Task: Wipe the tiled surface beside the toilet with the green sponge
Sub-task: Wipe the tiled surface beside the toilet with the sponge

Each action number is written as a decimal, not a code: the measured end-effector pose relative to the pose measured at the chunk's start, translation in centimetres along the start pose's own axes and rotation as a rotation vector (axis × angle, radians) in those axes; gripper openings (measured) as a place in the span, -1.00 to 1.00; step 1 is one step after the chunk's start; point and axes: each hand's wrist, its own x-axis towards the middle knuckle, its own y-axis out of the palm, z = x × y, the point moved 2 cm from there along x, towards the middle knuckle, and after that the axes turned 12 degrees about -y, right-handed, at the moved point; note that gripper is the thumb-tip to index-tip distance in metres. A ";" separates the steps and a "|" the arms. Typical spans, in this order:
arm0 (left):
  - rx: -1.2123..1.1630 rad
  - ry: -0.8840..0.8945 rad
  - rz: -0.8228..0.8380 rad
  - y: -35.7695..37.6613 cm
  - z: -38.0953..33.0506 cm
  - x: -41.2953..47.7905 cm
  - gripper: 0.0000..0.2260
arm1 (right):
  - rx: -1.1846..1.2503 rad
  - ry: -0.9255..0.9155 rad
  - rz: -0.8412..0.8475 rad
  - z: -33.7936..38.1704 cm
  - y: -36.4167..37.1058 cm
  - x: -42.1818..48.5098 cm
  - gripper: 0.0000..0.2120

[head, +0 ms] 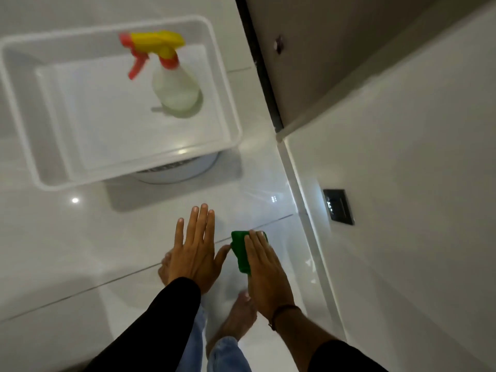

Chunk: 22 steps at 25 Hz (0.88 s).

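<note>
My right hand (264, 267) holds the green sponge (240, 251), fingers flat over its right part. The sponge sticks out to the left from under the fingers. My left hand (194, 248) is flat beside it with fingers spread and holds nothing; its thumb reaches toward the sponge. Both hands hover over glossy white floor tiles (94, 251) with dark grout lines. A white tiled wall (402, 183) rises on the right. Whether the sponge touches a surface cannot be told. No toilet is plainly visible.
A white plastic tub (21, 124) sits at upper left on a round white object (177, 170), with a spray bottle (174, 87) with a yellow and red trigger inside. A dark wall plate (338, 206) is on the right wall. My bare feet (236, 320) stand below.
</note>
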 end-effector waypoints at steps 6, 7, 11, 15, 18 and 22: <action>-0.060 0.081 -0.053 10.1 -4.5 8.1 -0.27 | -0.103 0.014 0.027 -12.1 6.9 5.0 -0.28; -0.072 0.084 -0.076 11.2 -5.3 10.1 -0.27 | -0.130 -0.019 0.004 -14.0 7.5 7.1 -0.30; -0.056 0.096 -0.159 14.5 -8.8 18.1 -0.27 | -0.213 -0.060 -0.066 -20.2 8.4 15.6 -0.36; -0.074 0.057 -0.166 18.3 -10.0 21.8 -0.24 | -0.245 -0.049 -0.007 -23.8 9.1 19.1 -0.32; -0.077 0.050 -0.218 20.4 -9.7 22.0 -0.24 | -0.250 -0.119 -0.001 -24.3 10.1 18.0 -0.05; -0.083 0.062 -0.264 20.6 -9.6 22.1 -0.28 | -0.269 -0.114 -0.114 -23.6 11.2 20.3 -0.15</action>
